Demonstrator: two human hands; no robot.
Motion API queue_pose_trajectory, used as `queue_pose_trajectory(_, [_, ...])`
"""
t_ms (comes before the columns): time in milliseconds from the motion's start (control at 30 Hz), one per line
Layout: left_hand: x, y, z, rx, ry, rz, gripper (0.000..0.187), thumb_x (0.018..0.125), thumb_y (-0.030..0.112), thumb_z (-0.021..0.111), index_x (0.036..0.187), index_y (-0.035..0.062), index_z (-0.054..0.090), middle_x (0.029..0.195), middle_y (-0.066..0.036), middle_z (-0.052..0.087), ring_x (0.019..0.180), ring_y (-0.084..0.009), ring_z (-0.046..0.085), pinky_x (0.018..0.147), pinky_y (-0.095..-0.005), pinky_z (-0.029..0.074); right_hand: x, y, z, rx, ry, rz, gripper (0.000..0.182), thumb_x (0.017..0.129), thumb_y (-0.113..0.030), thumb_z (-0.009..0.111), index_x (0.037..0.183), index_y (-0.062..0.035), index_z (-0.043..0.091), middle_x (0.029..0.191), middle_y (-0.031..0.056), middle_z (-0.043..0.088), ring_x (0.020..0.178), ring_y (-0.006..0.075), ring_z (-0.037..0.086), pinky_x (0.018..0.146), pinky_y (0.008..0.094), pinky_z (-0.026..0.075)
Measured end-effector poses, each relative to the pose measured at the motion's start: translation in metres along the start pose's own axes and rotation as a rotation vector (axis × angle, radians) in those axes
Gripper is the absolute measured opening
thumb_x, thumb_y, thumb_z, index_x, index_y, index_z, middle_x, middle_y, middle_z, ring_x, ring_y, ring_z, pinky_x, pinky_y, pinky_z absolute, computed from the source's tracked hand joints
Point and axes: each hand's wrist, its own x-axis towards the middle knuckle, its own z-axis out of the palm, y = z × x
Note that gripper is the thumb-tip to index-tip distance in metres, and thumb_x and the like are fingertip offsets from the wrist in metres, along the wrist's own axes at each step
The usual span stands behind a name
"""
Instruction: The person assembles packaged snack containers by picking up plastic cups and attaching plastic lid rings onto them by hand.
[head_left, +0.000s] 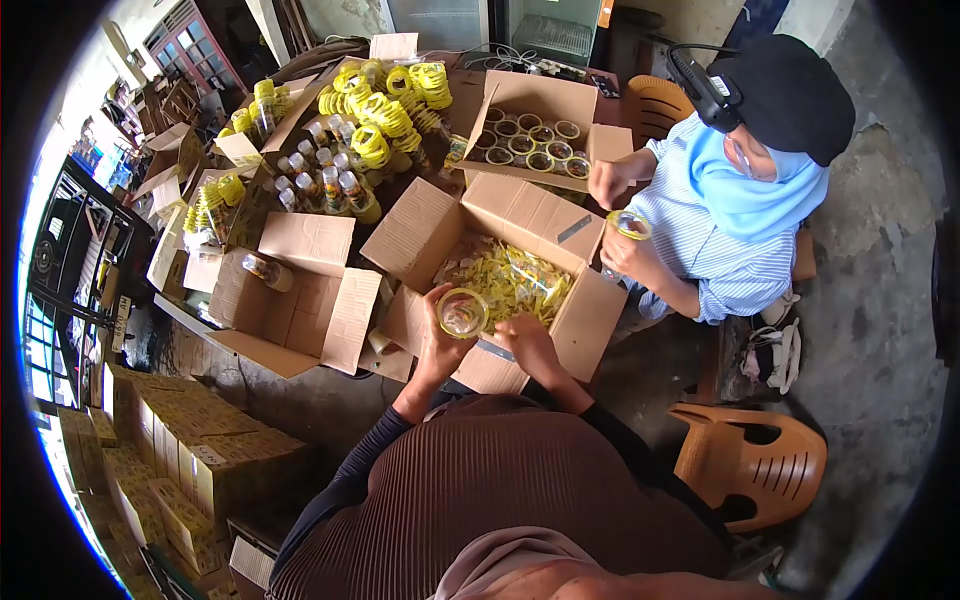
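My left hand (440,350) is wrapped round a clear plastic jar (462,313) with a yellow rim, its round end turned up towards me. Just right of the jar, my right hand (530,345) has its fingers curled together at the near edge of an open cardboard box (520,208). Whatever its fingertips may hold is too small to make out. Inside that box lies a heap of small yellow-and-clear packets (510,275). The jar and both hands are over the box's near flaps.
A co-worker (745,210) at the right holds a yellow-rimmed jar (630,225). Behind stands a box of dark-filled jars (535,145). Bottles (330,185) and yellow lids (385,105) crowd the back left. An open box (285,310) holds one bottle. Stacked cartons (200,440) and an orange chair (750,465) flank me.
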Motion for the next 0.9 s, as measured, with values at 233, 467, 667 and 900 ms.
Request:
queue_pose_trajectory(233, [0.004, 0.004, 0.012, 0.193, -0.058, 0.088, 0.07, 0.071, 0.004, 0.078, 0.129, -0.0011, 0.039, 0.116, -0.02, 0.058, 0.108, -0.0363, 0.059, 0.092, -0.0406, 0.048, 0.038, -0.05, -0.036, 0.427, 0.165, 0.078, 0.015, 0.088, -0.007, 0.069, 0.099, 0.0009, 0.064, 0.092, 0.0133, 0.067, 0.074, 0.0172, 0.065, 0.062, 0.0294, 0.051])
queue_pose_trajectory(467, [-0.001, -0.004, 0.019, 0.26, -0.085, 0.108, 0.071, 0.069, 0.006, 0.08, 0.128, -0.0028, 0.042, 0.112, -0.021, 0.057, 0.105, -0.0392, 0.057, 0.089, -0.0435, 0.048, 0.034, -0.046, -0.042, 0.448, 0.115, 0.31, 0.012, 0.09, -0.009, 0.069, 0.091, 0.0025, 0.067, 0.078, 0.0066, 0.069, 0.068, 0.0103, 0.06, 0.062, 0.0251, 0.048])
queue_pose_trajectory(667, [-0.001, 0.013, 0.009, -0.021, -0.29, 0.066, 0.07, 0.08, 0.021, 0.078, 0.133, -0.0018, 0.038, 0.126, -0.021, 0.053, 0.119, -0.0329, 0.054, 0.097, -0.0417, 0.045, 0.025, -0.033, -0.034, 0.743, 0.175, 0.396, 0.013, 0.092, -0.012, 0.067, 0.092, 0.0016, 0.069, 0.078, 0.001, 0.066, 0.07, 0.0049, 0.056, 0.063, 0.0227, 0.047])
queue_pose_trajectory(900, [-0.007, 0.004, 0.002, 0.076, -0.352, -0.159, 0.048, 0.1, 0.033, 0.05, 0.133, -0.0018, 0.044, 0.117, -0.022, 0.061, 0.112, -0.0321, 0.059, 0.095, -0.0389, 0.045, 0.018, -0.043, -0.045, 0.706, 0.077, 0.383, 0.015, 0.093, -0.013, 0.067, 0.095, 0.0015, 0.067, 0.081, 0.0004, 0.066, 0.075, 0.0045, 0.056, 0.068, 0.0209, 0.046])
